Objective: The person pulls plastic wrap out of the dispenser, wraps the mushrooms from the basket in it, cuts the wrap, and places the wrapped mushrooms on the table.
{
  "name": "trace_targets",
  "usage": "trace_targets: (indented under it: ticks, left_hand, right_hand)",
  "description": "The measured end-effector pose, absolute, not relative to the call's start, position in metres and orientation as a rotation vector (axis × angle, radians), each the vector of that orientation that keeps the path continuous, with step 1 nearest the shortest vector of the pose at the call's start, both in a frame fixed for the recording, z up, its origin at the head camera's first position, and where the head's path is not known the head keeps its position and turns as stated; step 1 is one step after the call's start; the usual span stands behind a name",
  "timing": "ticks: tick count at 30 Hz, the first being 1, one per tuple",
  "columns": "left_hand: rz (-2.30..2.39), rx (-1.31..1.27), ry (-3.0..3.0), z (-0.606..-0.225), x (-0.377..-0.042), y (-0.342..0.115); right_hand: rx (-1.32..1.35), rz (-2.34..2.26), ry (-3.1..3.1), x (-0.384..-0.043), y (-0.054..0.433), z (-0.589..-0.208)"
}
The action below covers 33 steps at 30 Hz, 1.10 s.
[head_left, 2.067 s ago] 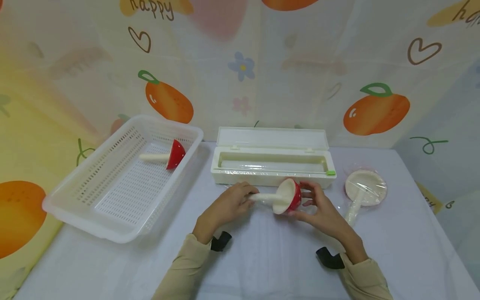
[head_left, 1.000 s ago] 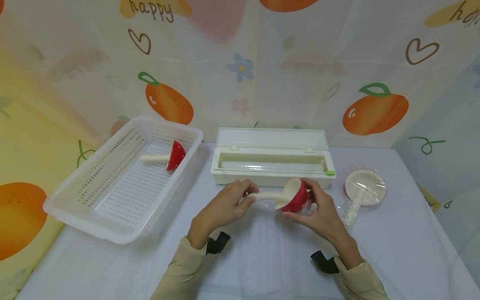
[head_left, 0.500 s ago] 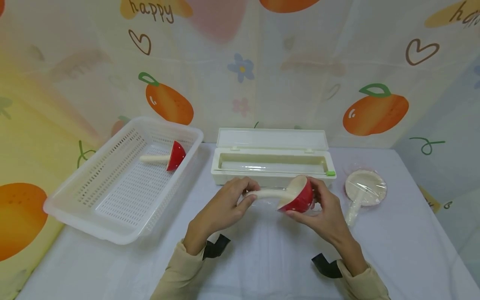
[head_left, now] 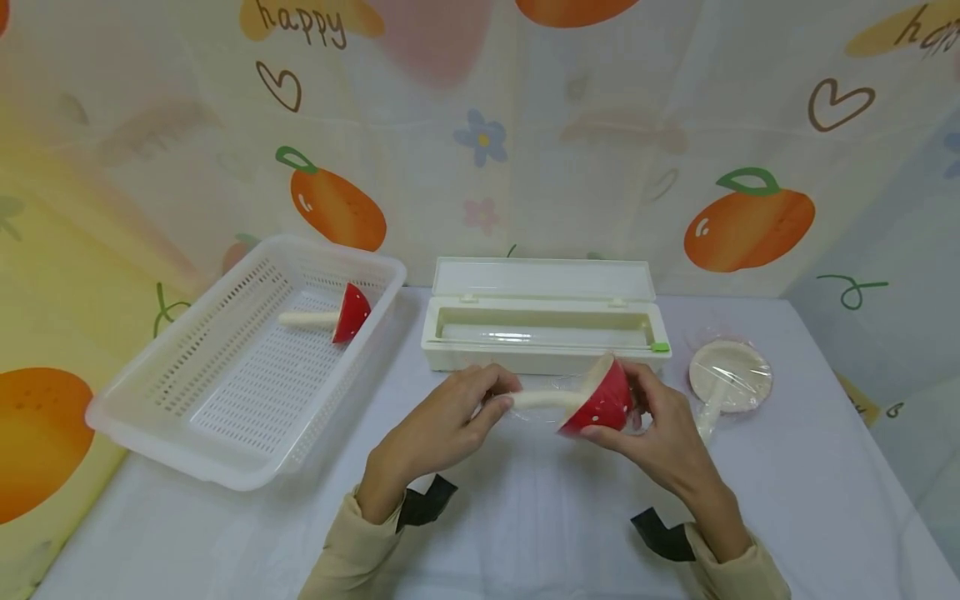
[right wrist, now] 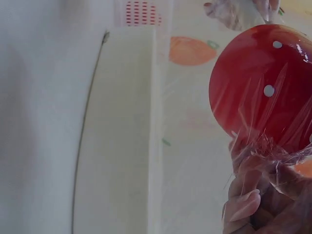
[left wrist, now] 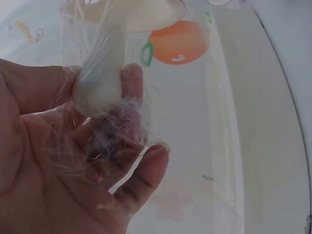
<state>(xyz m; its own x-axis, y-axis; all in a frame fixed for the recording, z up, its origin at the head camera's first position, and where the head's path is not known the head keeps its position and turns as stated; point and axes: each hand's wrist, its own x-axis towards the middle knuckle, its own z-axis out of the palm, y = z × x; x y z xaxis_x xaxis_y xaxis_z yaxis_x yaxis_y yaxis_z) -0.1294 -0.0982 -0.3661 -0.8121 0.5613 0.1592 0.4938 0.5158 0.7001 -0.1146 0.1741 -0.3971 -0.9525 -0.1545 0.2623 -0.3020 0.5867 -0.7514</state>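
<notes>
Between both hands, above the table, is a mushroom-shaped ladle (head_left: 600, 404) with a white-dotted red bowl and a cream handle. Clear cling film (left wrist: 117, 126) wraps it, bunched around the handle end. My left hand (head_left: 442, 433) pinches the handle end between thumb and fingers. At the bowl, my right hand (head_left: 663, 433) holds the wrapped red side, with film gathered over its fingers in the right wrist view. A second such ladle (head_left: 351, 313) lies unwrapped in a white basket (head_left: 255, 475). To the right rests another ladle (head_left: 730, 375), cream side up and wrapped in film.
Behind the hands stands a white cling film dispenser (head_left: 543, 360) with its lid (head_left: 543, 279) raised and a green slider (head_left: 660, 347) at its right end. A white cloth (head_left: 525, 533) covers the table. A fruit-print curtain (head_left: 585, 167) hangs behind.
The held ladle has turned so its red dotted outside now faces the camera more, and it has shifted slightly right. My right hand moved right with the bowl. The basket and dispenser stayed put.
</notes>
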Motion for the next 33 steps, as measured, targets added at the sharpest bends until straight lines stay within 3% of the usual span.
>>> trace_targets:
  ticks: [23,33]
  left_hand:
    - [1.063,0.934,2.316,-0.36,-0.124,-0.105]
    - [0.952,0.883,2.315,-0.386,-0.138,-0.1]
  right_hand:
    - [0.319,1.346,-3.049,-0.108,0.177,-0.381]
    - [0.21,1.376,-3.243,-0.118,0.174,-0.397]
